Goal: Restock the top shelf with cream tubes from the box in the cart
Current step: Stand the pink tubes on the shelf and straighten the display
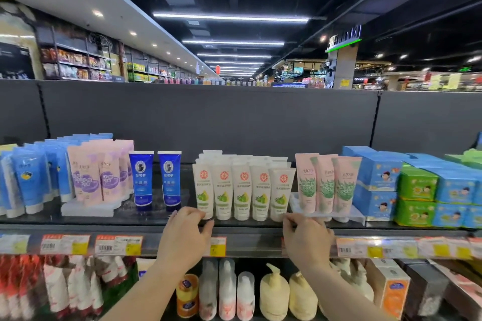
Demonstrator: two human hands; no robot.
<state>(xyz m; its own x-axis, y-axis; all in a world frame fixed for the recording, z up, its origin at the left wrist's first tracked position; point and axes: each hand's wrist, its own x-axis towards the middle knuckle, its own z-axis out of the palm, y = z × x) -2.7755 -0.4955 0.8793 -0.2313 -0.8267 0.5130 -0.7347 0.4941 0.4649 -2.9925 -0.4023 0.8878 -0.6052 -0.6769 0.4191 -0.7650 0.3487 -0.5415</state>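
Standing at the top shelf (260, 225), I have its dark back panel (208, 117) ahead of me and product rows running its whole width. Farthest right are stacked blue cartons (378, 185) with green cartons (416, 198) beside them; what they contain I cannot tell. At the left stand blue tubes (28, 182), then pink and purple tubes (88, 177) on a clear stepped riser (86, 210), then two dark blue tubes (155, 180) standing apart. The white cream tubes (242, 193) fill the middle, cap down, five across the front with more rows behind. Right of them, three pink and green tubes (326, 182) sit on a clear tray (339, 215).

My left hand (186, 234) is at the shelf's front lip, fingers curled, fingertips just beside the leftmost white tube's cap; whether it pinches anything I cannot tell. My right hand (305, 237) has its fingers bunched together at the lip by the rightmost white tube and the tray corner; I cannot tell if it grips either. Price labels (104, 243) line the rail beneath, with pump bottles (273, 292) on the shelf below.
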